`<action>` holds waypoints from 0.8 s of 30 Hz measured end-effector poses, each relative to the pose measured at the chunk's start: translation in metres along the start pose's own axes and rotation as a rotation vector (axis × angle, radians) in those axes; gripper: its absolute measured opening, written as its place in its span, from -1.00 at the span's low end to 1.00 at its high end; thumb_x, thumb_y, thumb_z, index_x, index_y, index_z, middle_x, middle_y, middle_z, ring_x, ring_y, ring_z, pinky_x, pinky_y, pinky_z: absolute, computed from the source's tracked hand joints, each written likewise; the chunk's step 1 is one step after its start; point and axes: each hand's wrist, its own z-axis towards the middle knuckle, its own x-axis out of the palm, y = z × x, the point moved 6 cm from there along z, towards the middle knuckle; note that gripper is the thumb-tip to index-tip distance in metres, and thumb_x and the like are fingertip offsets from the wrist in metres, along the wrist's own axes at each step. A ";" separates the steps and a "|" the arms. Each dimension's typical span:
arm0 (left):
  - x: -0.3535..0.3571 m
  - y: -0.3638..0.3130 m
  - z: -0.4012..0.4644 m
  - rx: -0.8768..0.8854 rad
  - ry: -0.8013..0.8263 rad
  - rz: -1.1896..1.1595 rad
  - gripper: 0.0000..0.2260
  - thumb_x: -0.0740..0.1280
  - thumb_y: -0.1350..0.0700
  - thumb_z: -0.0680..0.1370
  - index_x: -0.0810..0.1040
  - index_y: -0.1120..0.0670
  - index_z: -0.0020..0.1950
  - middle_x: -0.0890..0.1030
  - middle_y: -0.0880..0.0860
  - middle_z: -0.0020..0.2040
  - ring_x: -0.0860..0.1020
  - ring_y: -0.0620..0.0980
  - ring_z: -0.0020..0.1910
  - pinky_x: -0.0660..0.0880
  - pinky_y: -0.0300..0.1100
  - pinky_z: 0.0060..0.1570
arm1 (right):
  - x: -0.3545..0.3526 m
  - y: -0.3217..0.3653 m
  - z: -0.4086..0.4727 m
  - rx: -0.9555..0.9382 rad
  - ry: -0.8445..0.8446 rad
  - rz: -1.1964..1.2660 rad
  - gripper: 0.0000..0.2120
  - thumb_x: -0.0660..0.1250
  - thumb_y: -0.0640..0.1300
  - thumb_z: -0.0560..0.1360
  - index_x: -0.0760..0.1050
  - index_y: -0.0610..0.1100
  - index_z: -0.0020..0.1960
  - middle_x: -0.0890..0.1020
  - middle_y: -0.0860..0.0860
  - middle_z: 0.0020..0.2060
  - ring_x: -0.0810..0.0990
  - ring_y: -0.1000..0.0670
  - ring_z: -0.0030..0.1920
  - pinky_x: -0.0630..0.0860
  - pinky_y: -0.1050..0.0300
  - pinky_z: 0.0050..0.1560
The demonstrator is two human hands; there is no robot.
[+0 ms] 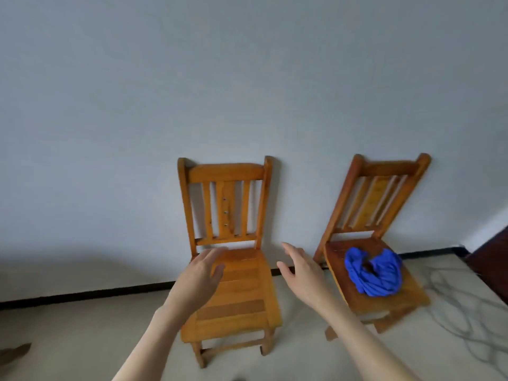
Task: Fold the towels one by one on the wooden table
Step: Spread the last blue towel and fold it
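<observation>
Nothing looks folded yet: the only towel in sight, a blue towel [372, 273], lies in a crumpled heap on the seat of the darker chair [390, 301] on the right, toward the seat's back edge. No wooden table shows here, so the whole job — picking the towel up, spreading it and folding it — seems still ahead. Both hands are stretched forward at about the same height and hold nothing. The left hand [202, 273] hovers over the back left corner of the lighter chair [233, 306], fingers straight and loosely together. The right hand [299, 268] hangs in the gap between the two chairs, fingers relaxed and the thumb spread away — near the towel but not touching it.
</observation>
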 end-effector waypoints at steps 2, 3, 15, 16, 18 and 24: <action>0.029 -0.029 0.033 0.076 0.054 0.001 -0.68 0.16 0.02 0.61 0.34 -0.08 0.37 0.45 -0.05 0.32 0.47 -0.07 0.24 0.39 -0.30 0.07 | -0.020 -0.040 0.003 0.081 -0.043 0.012 -0.53 0.15 0.03 0.59 0.19 -0.02 0.46 0.42 0.02 0.34 0.39 0.01 0.33 0.38 0.11 0.27; 0.044 -0.042 0.048 0.103 0.086 -0.005 -0.68 0.16 0.02 0.61 0.35 -0.08 0.37 0.45 -0.06 0.32 0.47 -0.07 0.24 0.38 -0.32 0.07 | -0.029 -0.060 0.004 0.122 -0.059 0.014 -0.54 0.15 0.03 0.59 0.20 -0.02 0.46 0.42 0.01 0.34 0.39 0.00 0.34 0.37 0.10 0.28; 0.238 -0.160 0.220 0.260 0.460 -0.011 -0.71 0.14 0.04 0.62 0.40 -0.03 0.35 0.45 -0.03 0.30 0.49 -0.06 0.20 0.37 -0.31 0.12 | -0.107 -0.281 0.047 0.544 -0.145 0.061 -0.57 0.15 0.00 0.59 0.25 -0.02 0.43 0.45 0.03 0.30 0.41 0.05 0.29 0.38 0.14 0.25; 0.253 -0.170 0.229 0.285 0.495 0.003 -0.71 0.15 0.05 0.62 0.41 -0.04 0.34 0.46 -0.04 0.29 0.49 -0.07 0.19 0.37 -0.32 0.11 | -0.112 -0.297 0.047 0.572 -0.145 0.068 -0.58 0.15 0.00 0.59 0.26 -0.03 0.43 0.45 0.02 0.30 0.40 0.04 0.30 0.38 0.13 0.25; 0.284 -0.190 0.244 0.336 0.579 0.035 -0.72 0.16 0.07 0.61 0.41 -0.05 0.32 0.46 -0.06 0.26 0.49 -0.09 0.17 0.38 -0.32 0.10 | -0.119 -0.330 0.043 0.629 -0.155 0.090 -0.58 0.15 -0.02 0.59 0.26 -0.04 0.43 0.45 0.01 0.29 0.40 0.03 0.30 0.37 0.12 0.27; 0.387 -0.224 0.271 0.336 0.783 0.099 -0.70 0.21 0.11 0.59 0.42 -0.03 0.33 0.43 -0.09 0.32 0.43 -0.11 0.26 0.29 -0.32 0.22 | -0.107 -0.430 0.045 0.731 -0.115 0.177 -0.60 0.17 -0.04 0.58 0.31 -0.07 0.40 0.50 0.00 0.23 0.45 0.05 0.24 0.38 0.17 0.20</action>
